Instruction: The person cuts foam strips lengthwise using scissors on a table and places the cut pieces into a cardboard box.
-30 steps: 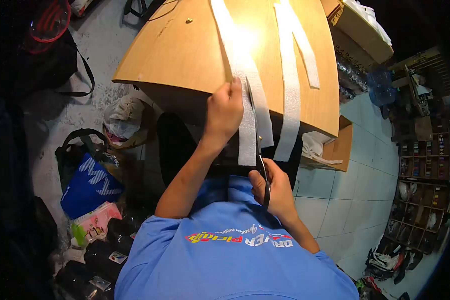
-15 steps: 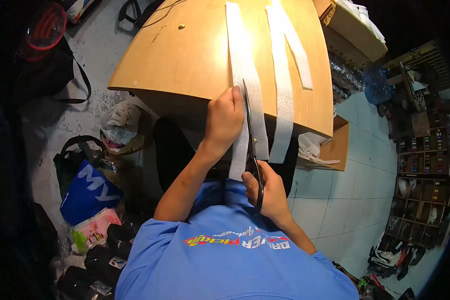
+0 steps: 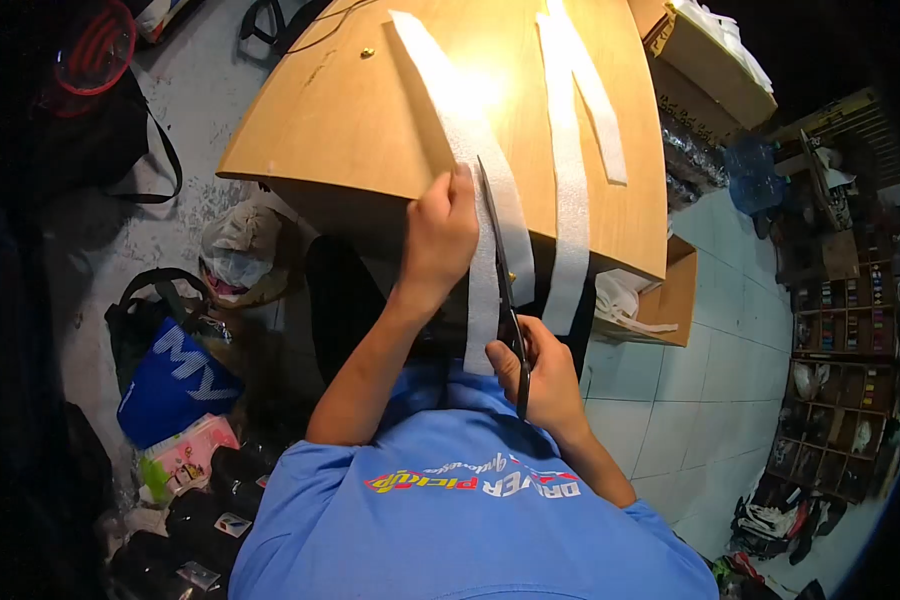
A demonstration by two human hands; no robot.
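Note:
A long white foam strip (image 3: 460, 120) runs down the table and over its near edge, split lengthwise in its lower part. My left hand (image 3: 440, 228) pinches it at the left edge, near the top of the cut. My right hand (image 3: 550, 378) is wrapped round the handles of black scissors (image 3: 498, 235). Their blades point up along the slit, with a brass-coloured pivot between the two hanging halves. To the right lie another white strip (image 3: 567, 150) that hangs over the edge and a shorter, narrower strip (image 3: 602, 120).
The wooden table (image 3: 300, 120) has a curved near edge and carries a small brass piece (image 3: 367, 52). An open cardboard box (image 3: 678, 290) with white scraps stands below right. Bags, including a blue one (image 3: 175, 385), crowd the floor at left. Shelves (image 3: 840, 380) stand far right.
The upper end of the strip being cut has swung left across the table. My left hand has shifted slightly left and the scissors tilt a little more. The other strips have barely moved.

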